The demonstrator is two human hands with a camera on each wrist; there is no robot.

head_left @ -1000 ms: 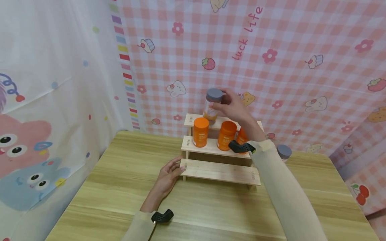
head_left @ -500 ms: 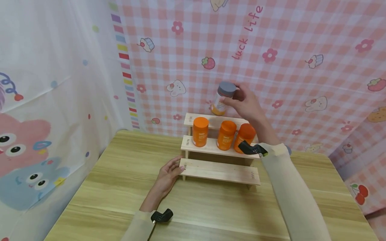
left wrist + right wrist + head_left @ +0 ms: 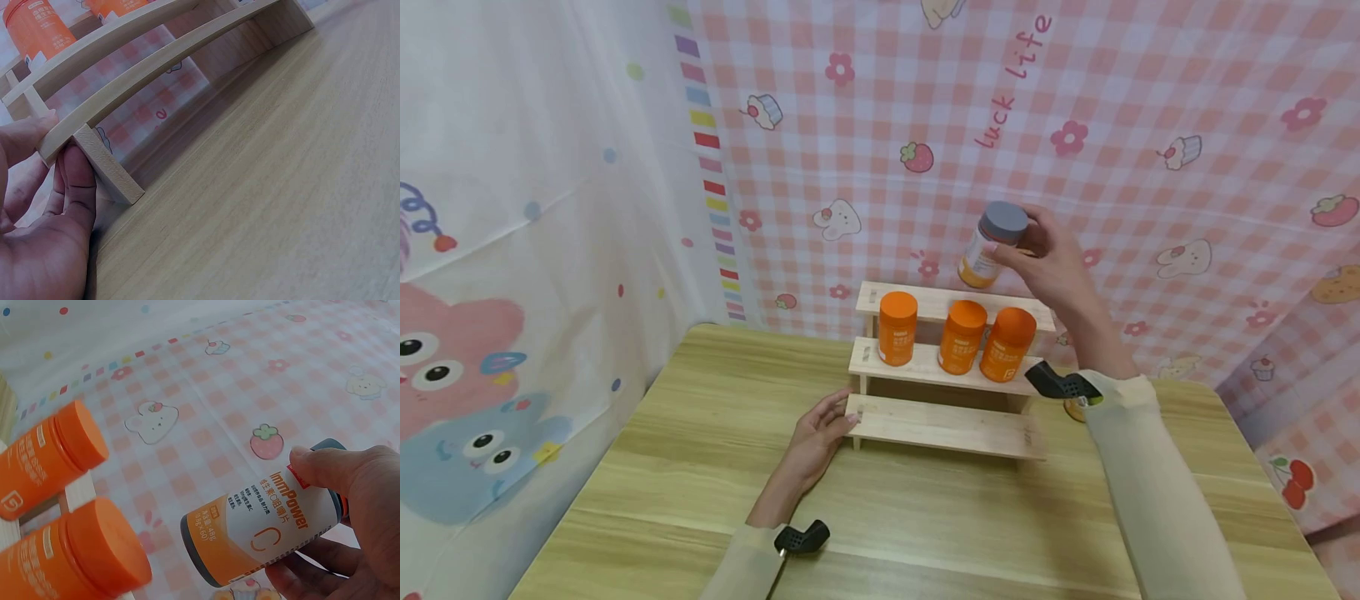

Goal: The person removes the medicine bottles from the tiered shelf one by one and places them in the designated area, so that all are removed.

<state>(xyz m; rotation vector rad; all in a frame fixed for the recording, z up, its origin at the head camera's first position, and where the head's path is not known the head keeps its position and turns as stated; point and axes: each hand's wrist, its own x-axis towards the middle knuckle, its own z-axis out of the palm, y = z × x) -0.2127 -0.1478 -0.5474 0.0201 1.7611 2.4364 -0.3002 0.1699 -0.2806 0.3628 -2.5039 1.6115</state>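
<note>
My right hand (image 3: 1054, 260) holds a vitamin bottle (image 3: 981, 260) with a grey lid and a white-and-orange label, tilted above the top shelf's right half. In the right wrist view, thumb and fingers wrap the bottle (image 3: 259, 525) near its lid. At the lower left, my left hand (image 3: 817, 435) grips the bottom step of a three-tier wooden rack (image 3: 951, 427). The left wrist view has its thumb on the board's edge and its fingers (image 3: 78, 178) underneath, beside the leg. Three orange bottles stand on the middle tier: left (image 3: 898, 329), centre (image 3: 962, 337), right (image 3: 1007, 346).
Partly hidden behind my right wrist, another bottle (image 3: 1077, 408) stands on the wooden table (image 3: 880, 533), right of the rack. A pink checked cloth (image 3: 880, 108) hangs close behind the rack. A white patterned cloth (image 3: 572, 275) hangs along the left.
My right hand has lifted the grey-lidded bottle from the left of the top shelf and carried it rightward, tilting it. The left hand and the rack have stayed in place.
</note>
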